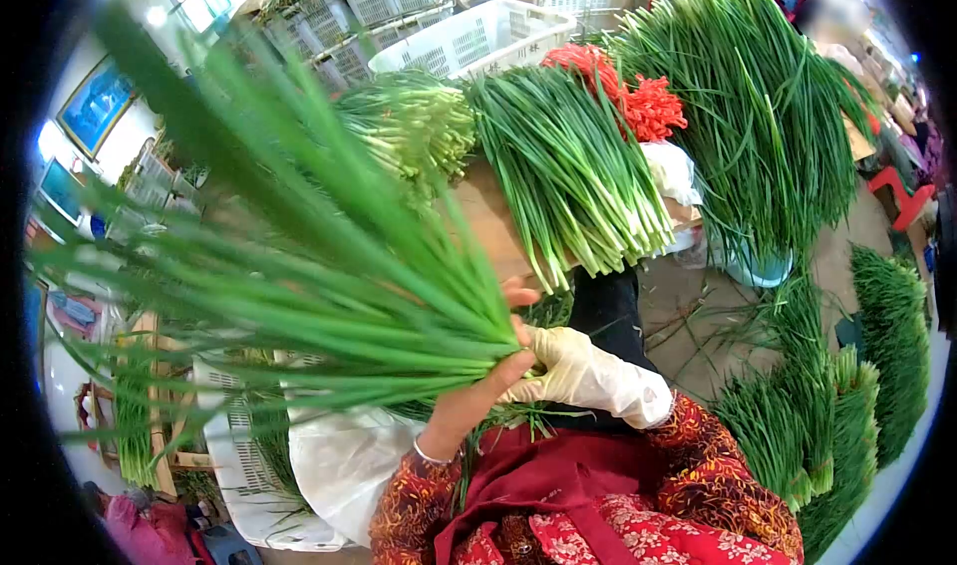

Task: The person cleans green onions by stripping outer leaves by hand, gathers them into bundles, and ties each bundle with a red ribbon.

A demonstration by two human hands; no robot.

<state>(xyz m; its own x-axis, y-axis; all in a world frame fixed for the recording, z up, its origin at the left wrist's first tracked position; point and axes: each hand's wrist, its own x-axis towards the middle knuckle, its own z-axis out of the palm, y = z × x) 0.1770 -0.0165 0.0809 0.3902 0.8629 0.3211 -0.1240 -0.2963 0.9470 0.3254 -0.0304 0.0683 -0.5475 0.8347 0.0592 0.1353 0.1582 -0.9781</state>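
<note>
A fanned bunch of garlic chives (399,296) spreads toward the upper left, its leaf tips blurred by motion. My bare left hand (477,398) is wrapped round the stem end of the bunch, with a bracelet at the wrist. Wearing a pale glove, my right hand (588,371) closes on the same stem ends from the right, its fingertips partly hidden. Beyond my hands, a pile of garlic chives (568,166) lies on the wooden table (490,206), stems toward me. Another chive bundle (424,117) lies to its left.
Red ties (643,97) lie behind the pile. A tall heap of chives (753,107) stands at the right, and more bundles (837,416) stand on the floor. White crates (478,37) are at the back; another crate (244,465) is at lower left. Other people are at far right.
</note>
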